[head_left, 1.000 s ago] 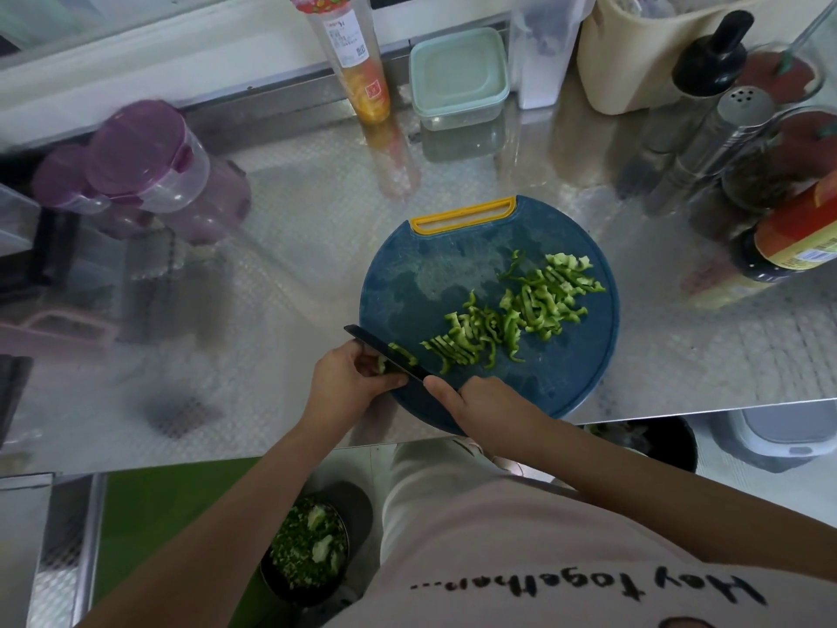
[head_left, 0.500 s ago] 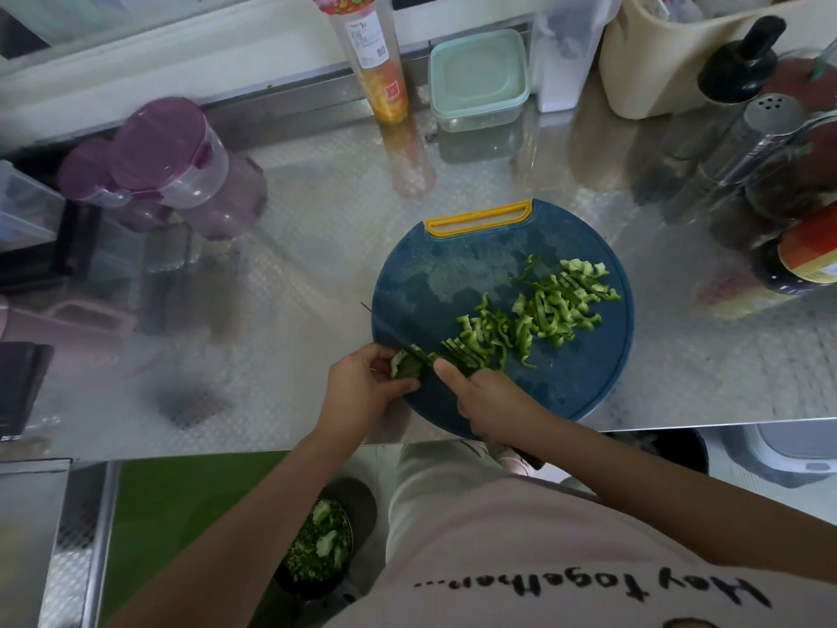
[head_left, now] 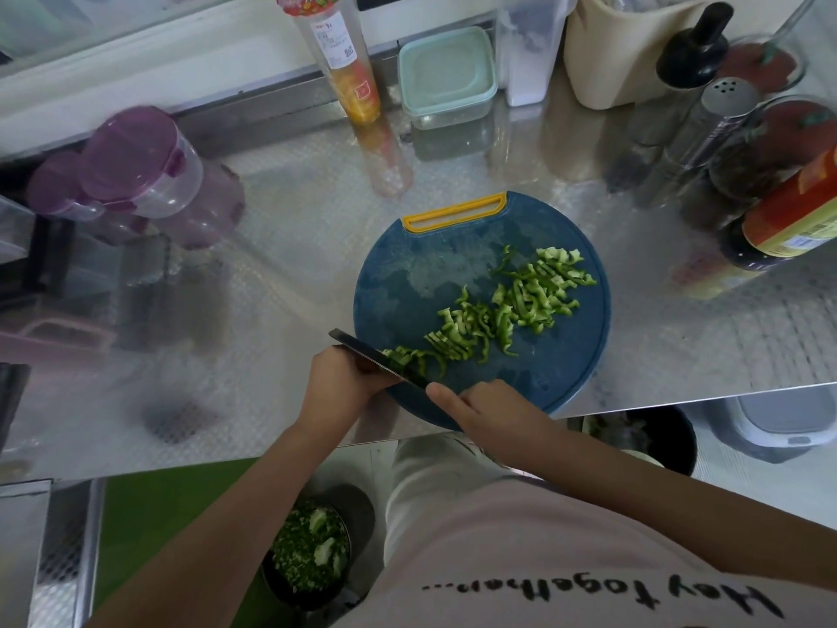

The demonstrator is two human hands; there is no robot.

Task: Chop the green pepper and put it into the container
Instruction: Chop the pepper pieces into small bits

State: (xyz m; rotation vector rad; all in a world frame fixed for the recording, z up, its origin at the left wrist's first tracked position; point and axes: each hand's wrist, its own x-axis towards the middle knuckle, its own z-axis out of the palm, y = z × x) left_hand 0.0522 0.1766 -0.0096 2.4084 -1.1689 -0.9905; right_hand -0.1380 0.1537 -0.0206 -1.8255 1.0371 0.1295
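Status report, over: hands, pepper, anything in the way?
Right hand grips knife, mid-cut. Left hand curled behind blade, hold hidden. Pepper strips strewn across blue board. Mint box at back, lid on.

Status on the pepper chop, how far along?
Done: a row of green pepper strips on the cutting board. In hand: right hand holds the knife at the row's near end, left hand curled beside it; any uncut stub is hidden. Left: transfer; the mint-lidded container at the back is closed.
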